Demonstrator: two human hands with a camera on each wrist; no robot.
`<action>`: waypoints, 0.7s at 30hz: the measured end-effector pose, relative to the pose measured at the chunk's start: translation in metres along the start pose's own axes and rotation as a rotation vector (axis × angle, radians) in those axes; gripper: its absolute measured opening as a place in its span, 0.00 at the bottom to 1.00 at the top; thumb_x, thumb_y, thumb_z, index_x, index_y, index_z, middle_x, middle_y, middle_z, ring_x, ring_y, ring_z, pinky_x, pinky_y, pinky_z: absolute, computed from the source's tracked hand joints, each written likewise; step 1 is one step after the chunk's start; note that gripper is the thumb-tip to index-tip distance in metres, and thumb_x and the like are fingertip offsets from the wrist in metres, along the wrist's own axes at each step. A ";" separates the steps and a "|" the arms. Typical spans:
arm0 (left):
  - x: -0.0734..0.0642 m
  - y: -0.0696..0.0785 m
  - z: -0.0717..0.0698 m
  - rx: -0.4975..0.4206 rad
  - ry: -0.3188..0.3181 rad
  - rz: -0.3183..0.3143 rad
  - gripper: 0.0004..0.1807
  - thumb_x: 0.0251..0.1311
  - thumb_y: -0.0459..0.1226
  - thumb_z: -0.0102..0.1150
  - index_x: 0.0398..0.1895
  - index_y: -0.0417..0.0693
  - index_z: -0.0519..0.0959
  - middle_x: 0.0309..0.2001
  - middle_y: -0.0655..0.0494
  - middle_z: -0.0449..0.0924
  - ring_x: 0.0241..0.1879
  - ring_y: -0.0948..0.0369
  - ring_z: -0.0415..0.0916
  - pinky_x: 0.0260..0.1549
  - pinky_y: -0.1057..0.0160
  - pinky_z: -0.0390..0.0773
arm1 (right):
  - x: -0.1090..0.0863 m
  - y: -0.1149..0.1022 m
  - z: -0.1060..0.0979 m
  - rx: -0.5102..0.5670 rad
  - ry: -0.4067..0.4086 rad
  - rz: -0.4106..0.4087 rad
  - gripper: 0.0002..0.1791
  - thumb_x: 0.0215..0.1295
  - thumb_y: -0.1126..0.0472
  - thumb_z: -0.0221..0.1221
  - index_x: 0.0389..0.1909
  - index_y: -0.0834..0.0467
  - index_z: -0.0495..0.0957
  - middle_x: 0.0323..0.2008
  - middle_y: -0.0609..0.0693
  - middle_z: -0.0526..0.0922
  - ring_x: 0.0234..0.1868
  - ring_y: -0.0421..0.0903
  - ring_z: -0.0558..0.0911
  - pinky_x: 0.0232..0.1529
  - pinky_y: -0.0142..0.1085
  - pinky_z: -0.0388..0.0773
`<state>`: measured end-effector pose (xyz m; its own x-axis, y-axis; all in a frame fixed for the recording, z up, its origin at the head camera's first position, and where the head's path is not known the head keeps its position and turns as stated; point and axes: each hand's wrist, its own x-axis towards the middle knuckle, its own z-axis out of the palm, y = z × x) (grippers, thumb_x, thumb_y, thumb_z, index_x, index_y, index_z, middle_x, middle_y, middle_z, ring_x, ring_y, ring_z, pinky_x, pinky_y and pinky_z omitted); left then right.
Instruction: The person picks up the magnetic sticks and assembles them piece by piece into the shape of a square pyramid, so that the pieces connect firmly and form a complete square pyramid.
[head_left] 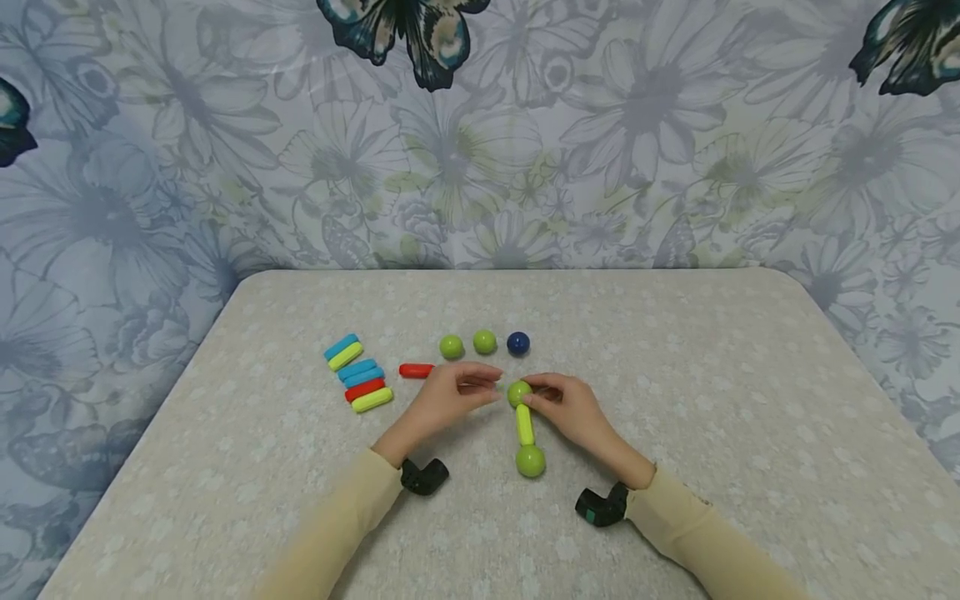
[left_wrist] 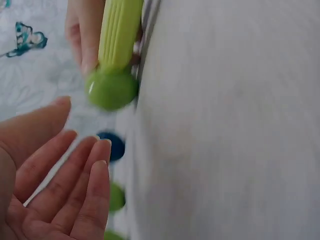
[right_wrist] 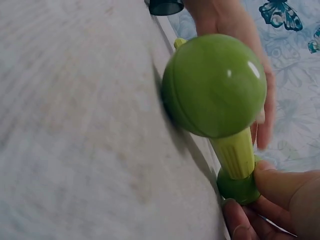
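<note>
Partly hidden: red stick (head_left: 416,371), behind left hand (head_left: 454,392) with relaxed fingers | right hand (head_left: 567,407) pinches far green ball (head_left: 516,392)

Your head view: from above, facing forward and down across worktop (head_left: 720,400) to flowered backdrop (head_left: 645,125). Your wrist views: close in, low over worktop, rolled sideways, facing backdrop. All three share yellow stick (head_left: 525,426).

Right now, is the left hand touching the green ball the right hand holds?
Apart: the left wrist view shows a gap between the left hand and green ball.
</note>
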<state>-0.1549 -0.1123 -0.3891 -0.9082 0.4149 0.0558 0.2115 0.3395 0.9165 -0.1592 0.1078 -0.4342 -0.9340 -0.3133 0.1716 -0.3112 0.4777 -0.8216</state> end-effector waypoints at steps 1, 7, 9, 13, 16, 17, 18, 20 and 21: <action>-0.004 -0.003 -0.007 0.023 0.022 0.007 0.18 0.58 0.30 0.62 0.51 0.31 0.77 0.48 0.41 0.78 0.46 0.50 0.77 0.45 0.59 0.76 | 0.000 0.000 0.000 -0.003 0.001 0.005 0.15 0.59 0.61 0.64 0.46 0.61 0.81 0.38 0.50 0.83 0.32 0.41 0.78 0.33 0.36 0.76; -0.039 -0.032 -0.057 0.195 0.225 -0.016 0.16 0.57 0.32 0.64 0.49 0.38 0.79 0.46 0.47 0.80 0.46 0.54 0.77 0.44 0.58 0.77 | -0.001 0.000 -0.001 -0.006 0.002 0.005 0.16 0.59 0.61 0.64 0.47 0.62 0.81 0.38 0.50 0.83 0.32 0.41 0.78 0.33 0.35 0.76; -0.054 -0.038 -0.071 0.247 0.286 -0.063 0.15 0.57 0.32 0.64 0.48 0.39 0.80 0.44 0.48 0.80 0.45 0.54 0.77 0.43 0.57 0.77 | -0.001 0.001 0.000 -0.005 0.004 0.001 0.15 0.59 0.61 0.64 0.47 0.62 0.81 0.38 0.50 0.83 0.32 0.42 0.78 0.33 0.35 0.76; -0.079 -0.048 -0.085 0.300 0.348 -0.121 0.14 0.56 0.32 0.65 0.46 0.38 0.81 0.44 0.47 0.81 0.45 0.53 0.77 0.43 0.57 0.77 | 0.000 0.001 0.000 -0.006 0.005 0.000 0.15 0.59 0.61 0.64 0.47 0.62 0.81 0.37 0.50 0.83 0.32 0.41 0.78 0.33 0.35 0.76; -0.088 -0.057 -0.087 0.334 0.366 -0.106 0.14 0.54 0.31 0.66 0.46 0.39 0.81 0.44 0.47 0.81 0.45 0.52 0.77 0.43 0.56 0.77 | 0.000 0.002 0.001 -0.005 0.005 0.003 0.15 0.59 0.61 0.64 0.47 0.62 0.81 0.37 0.50 0.82 0.31 0.42 0.78 0.33 0.35 0.76; -0.089 -0.059 -0.088 0.354 0.371 -0.092 0.14 0.53 0.30 0.66 0.45 0.39 0.81 0.43 0.47 0.81 0.44 0.52 0.77 0.42 0.56 0.77 | 0.000 0.002 0.001 -0.005 0.004 0.001 0.15 0.59 0.61 0.64 0.47 0.62 0.81 0.37 0.50 0.82 0.32 0.42 0.78 0.33 0.35 0.76; -0.090 -0.061 -0.088 0.379 0.375 -0.078 0.15 0.52 0.29 0.67 0.45 0.39 0.82 0.43 0.47 0.80 0.43 0.52 0.77 0.42 0.55 0.78 | 0.000 0.002 0.001 -0.004 0.006 0.001 0.15 0.59 0.61 0.64 0.47 0.62 0.81 0.37 0.50 0.82 0.31 0.42 0.78 0.33 0.35 0.76; -0.091 -0.062 -0.087 0.425 0.383 -0.064 0.15 0.50 0.28 0.68 0.44 0.39 0.82 0.42 0.47 0.81 0.42 0.53 0.77 0.40 0.54 0.78 | 0.000 0.002 0.000 -0.003 0.007 0.002 0.15 0.59 0.61 0.65 0.46 0.62 0.81 0.36 0.49 0.82 0.31 0.42 0.78 0.33 0.35 0.76; -0.091 -0.062 -0.087 0.448 0.386 -0.064 0.16 0.50 0.27 0.68 0.44 0.39 0.82 0.42 0.47 0.81 0.41 0.53 0.77 0.39 0.54 0.78 | 0.000 0.002 0.000 -0.002 0.007 0.002 0.15 0.59 0.61 0.64 0.47 0.62 0.81 0.36 0.49 0.82 0.31 0.42 0.78 0.32 0.35 0.76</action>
<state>-0.1171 -0.2442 -0.4165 -0.9721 0.0735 0.2229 0.2076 0.7121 0.6707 -0.1595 0.1089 -0.4359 -0.9358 -0.3065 0.1740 -0.3098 0.4800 -0.8207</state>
